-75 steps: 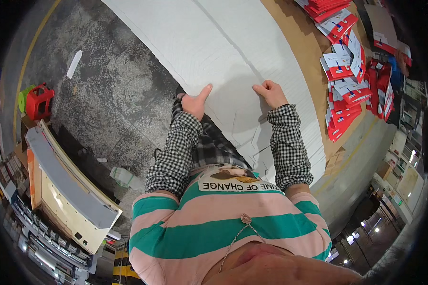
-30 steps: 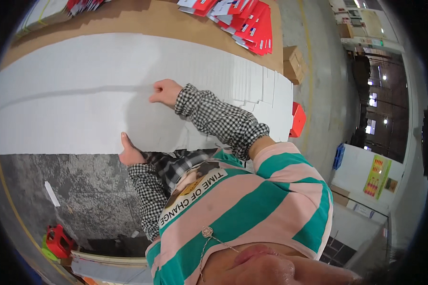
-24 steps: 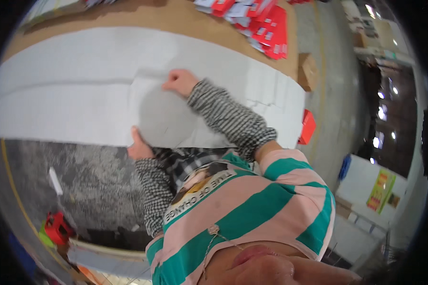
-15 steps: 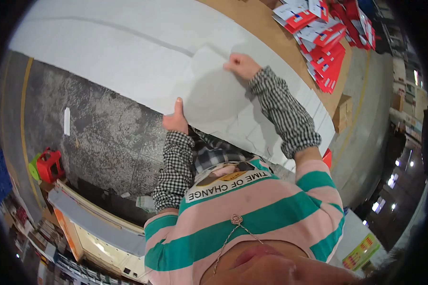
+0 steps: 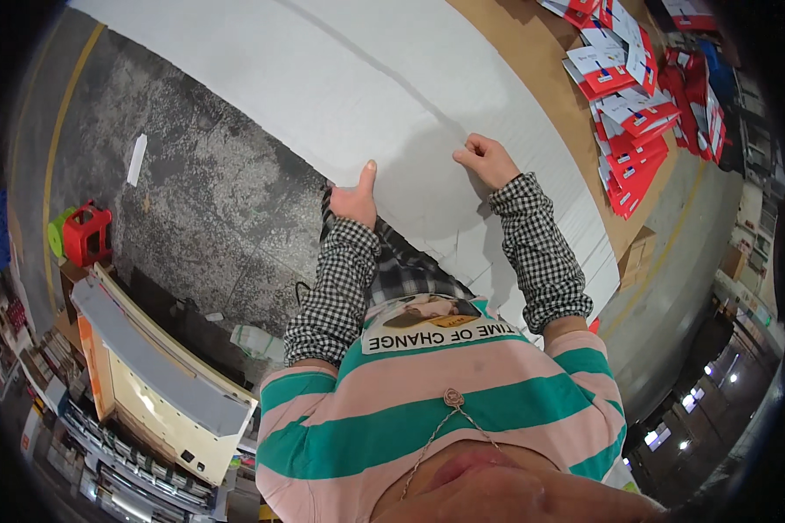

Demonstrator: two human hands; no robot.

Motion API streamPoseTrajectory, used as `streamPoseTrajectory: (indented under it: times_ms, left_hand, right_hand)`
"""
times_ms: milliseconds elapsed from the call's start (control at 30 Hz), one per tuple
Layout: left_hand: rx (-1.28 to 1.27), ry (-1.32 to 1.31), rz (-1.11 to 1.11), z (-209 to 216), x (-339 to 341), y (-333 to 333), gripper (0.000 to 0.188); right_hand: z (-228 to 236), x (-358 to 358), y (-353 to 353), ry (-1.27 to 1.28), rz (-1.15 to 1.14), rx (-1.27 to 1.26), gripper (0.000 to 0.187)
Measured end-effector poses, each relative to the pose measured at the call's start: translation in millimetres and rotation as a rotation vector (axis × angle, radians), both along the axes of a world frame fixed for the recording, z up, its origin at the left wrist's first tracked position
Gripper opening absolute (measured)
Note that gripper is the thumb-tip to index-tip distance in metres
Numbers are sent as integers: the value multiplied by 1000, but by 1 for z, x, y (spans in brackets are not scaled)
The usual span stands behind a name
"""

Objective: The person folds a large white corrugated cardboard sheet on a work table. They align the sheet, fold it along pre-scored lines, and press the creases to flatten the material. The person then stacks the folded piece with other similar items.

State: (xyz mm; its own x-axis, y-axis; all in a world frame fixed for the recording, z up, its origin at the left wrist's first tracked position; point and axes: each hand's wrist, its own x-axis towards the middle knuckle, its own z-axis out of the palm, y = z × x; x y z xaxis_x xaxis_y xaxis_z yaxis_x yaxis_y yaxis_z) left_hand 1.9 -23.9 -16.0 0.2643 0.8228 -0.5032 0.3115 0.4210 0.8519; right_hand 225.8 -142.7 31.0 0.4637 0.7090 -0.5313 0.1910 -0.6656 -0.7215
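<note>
A large pale white sheet (image 5: pixel 419 187) lies on broad white material in front of me, with my shadow across it. My left hand (image 5: pixel 353 202) is at its near left edge, thumb stretched out on top and the other fingers folded below, partly hidden. Farther in and to the right, my right hand (image 5: pixel 487 162) is closed in a pinch on the white sheet, its fingertips near the end of a long grey line across the surface. What lies between those fingertips is hard to see. Both forearms wear black-and-white checked sleeves.
Red and white folders (image 5: pixel 628 131) are heaped on a brown board (image 5: pixel 541 78) at the far right, beside a cardboard box (image 5: pixel 637 257). A red stool (image 5: pixel 88 234) stands on the floor at the left. A grey-topped cabinet (image 5: pixel 161 357) is at the lower left.
The view has turned, so the white surface slants more steeply. The raised white corner seen earlier beside my right hand no longer shows. Both hands keep much the same pose.
</note>
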Motion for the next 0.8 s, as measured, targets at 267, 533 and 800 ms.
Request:
streamPoseTrajectory:
  times_ms: [267,533,800]
  left_hand:
    - [-26,-122,23,13,2,2,50]
    - [-39,32,-13,22,2,4,55]
    - [-79,19,-49,23,1,-6,56]
  right_hand:
    - [-1,0,0,11,18,-5,35]
    - [1,1,1,-4,19,-29,36]
    - [7,-2,-7,-53,-64,-177,36]
